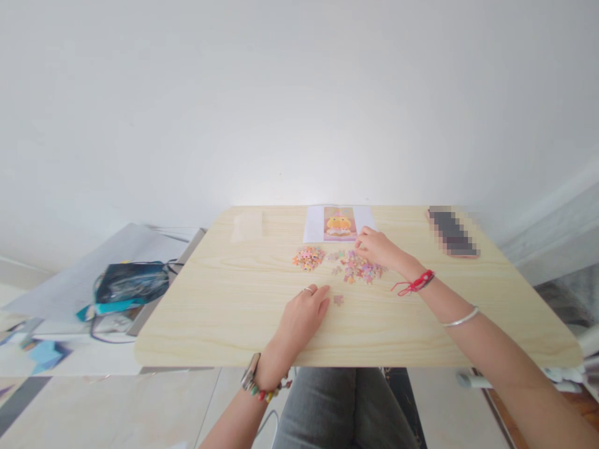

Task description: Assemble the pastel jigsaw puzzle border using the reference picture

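Observation:
My left hand (305,317) rests on the table, fingers loosely stretched and holding nothing. Just right of its fingertips lies a small pinkish group of jigsaw pieces (338,300), seemingly joined. My right hand (378,248) is over the far edge of a spread pile of jigsaw pieces (362,269), with its fingers curled together. Whatever is between those fingertips is hidden. A tighter heap of orange and multicoloured jigsaw pieces (309,257) sits to the left. Behind both piles lies a white sheet with a printed picture (340,224) of a yellow figure, close to my right fingertips.
The pale wood table (224,312) meets a white wall at its back. A phone (453,232), partly pixelated, lies at the back right. A clear plastic sleeve (248,226) lies at the back left. Beyond the left edge is a dark and teal bag (131,287).

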`<state>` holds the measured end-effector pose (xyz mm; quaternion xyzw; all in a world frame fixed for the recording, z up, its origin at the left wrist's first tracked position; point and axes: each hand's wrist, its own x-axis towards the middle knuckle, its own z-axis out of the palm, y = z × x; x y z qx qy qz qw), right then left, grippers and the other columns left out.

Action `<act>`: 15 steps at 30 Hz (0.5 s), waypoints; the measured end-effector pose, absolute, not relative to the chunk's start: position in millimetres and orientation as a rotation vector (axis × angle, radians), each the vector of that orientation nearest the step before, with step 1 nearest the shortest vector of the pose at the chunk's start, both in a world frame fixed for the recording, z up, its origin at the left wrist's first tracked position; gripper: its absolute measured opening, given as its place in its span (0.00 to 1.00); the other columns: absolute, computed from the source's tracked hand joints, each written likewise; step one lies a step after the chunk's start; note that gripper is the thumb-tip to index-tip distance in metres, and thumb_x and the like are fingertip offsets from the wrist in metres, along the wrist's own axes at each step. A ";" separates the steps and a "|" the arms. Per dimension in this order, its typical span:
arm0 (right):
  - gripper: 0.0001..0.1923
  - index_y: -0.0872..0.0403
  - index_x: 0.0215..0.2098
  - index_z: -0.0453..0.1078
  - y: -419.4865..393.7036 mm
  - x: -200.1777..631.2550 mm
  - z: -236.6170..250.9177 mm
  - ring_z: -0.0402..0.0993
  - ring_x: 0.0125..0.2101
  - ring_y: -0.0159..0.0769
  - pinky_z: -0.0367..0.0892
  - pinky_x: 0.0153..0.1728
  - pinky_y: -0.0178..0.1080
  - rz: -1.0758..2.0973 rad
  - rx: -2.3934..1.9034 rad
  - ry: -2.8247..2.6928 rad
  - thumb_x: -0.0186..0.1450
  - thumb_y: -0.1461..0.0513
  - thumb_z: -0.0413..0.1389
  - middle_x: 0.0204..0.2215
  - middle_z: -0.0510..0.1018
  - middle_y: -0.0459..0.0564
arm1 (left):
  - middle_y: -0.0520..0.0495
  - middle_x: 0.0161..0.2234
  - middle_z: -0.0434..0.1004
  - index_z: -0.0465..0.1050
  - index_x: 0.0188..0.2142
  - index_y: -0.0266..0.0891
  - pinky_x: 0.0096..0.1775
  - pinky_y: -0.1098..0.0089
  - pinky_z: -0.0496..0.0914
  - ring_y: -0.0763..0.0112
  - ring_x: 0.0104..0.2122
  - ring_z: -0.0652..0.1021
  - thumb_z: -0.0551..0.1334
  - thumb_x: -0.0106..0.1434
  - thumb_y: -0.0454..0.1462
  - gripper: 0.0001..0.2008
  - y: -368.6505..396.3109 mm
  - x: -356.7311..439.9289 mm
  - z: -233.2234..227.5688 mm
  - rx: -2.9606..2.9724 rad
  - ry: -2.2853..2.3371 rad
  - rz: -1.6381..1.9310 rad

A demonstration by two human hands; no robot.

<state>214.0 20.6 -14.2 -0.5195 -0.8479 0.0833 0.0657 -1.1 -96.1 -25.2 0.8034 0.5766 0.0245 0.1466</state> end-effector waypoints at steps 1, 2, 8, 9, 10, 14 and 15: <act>0.07 0.57 0.34 0.70 19.1 214.8 -13.7 0.67 0.31 0.32 0.59 0.33 0.33 0.230 -1.560 -2.568 0.63 0.62 0.51 0.36 0.68 0.52 | 0.45 0.41 0.72 0.64 0.50 0.40 0.40 0.68 0.69 0.66 0.39 0.76 0.49 0.66 0.36 0.14 -95.7 -0.8 -26.2 2.317 1.656 0.076; 0.08 0.57 0.35 0.70 17.9 215.0 -13.4 0.67 0.31 0.32 0.59 0.33 0.33 0.227 -1.546 -2.582 0.63 0.61 0.52 0.37 0.68 0.52 | 0.45 0.41 0.72 0.64 0.50 0.41 0.39 0.68 0.69 0.66 0.39 0.76 0.49 0.66 0.36 0.14 -95.3 -0.5 -27.1 2.323 1.650 0.082; 0.07 0.56 0.33 0.71 19.1 206.3 -14.8 0.67 0.39 0.36 0.59 0.38 0.34 0.230 -1.399 -2.706 0.62 0.61 0.53 0.38 0.69 0.53 | 0.45 0.40 0.72 0.64 0.50 0.41 0.40 0.69 0.69 0.66 0.40 0.75 0.49 0.66 0.36 0.14 -92.5 0.7 -29.7 2.346 1.631 0.119; 0.07 0.56 0.32 0.71 20.0 205.0 -14.9 0.67 0.39 0.37 0.59 0.39 0.35 0.197 -1.394 -2.730 0.62 0.62 0.53 0.38 0.69 0.53 | 0.45 0.40 0.72 0.64 0.50 0.41 0.40 0.69 0.69 0.66 0.40 0.75 0.49 0.66 0.36 0.14 -91.9 0.6 -29.7 2.347 1.633 0.120; 0.08 0.57 0.31 0.71 20.7 204.2 -14.7 0.67 0.39 0.37 0.59 0.39 0.35 0.156 -1.400 -2.750 0.63 0.62 0.52 0.38 0.69 0.54 | 0.45 0.40 0.72 0.64 0.50 0.41 0.40 0.69 0.69 0.66 0.39 0.75 0.49 0.66 0.36 0.14 -91.4 0.4 -29.8 2.348 1.633 0.120; 0.09 0.58 0.33 0.71 21.8 204.9 -12.8 0.67 0.38 0.37 0.60 0.38 0.37 0.028 -1.437 -2.721 0.64 0.63 0.50 0.39 0.70 0.55 | 0.46 0.40 0.72 0.65 0.48 0.41 0.39 0.69 0.69 0.66 0.39 0.75 0.49 0.66 0.36 0.14 -89.3 -0.2 -30.5 2.353 1.635 0.123; 0.09 0.58 0.34 0.71 22.1 205.4 -12.4 0.67 0.38 0.37 0.60 0.38 0.37 0.018 -1.439 -2.699 0.64 0.64 0.50 0.40 0.70 0.55 | 0.46 0.40 0.72 0.65 0.48 0.41 0.39 0.69 0.69 0.66 0.39 0.75 0.49 0.66 0.36 0.14 -88.9 -0.1 -30.7 2.352 1.639 0.124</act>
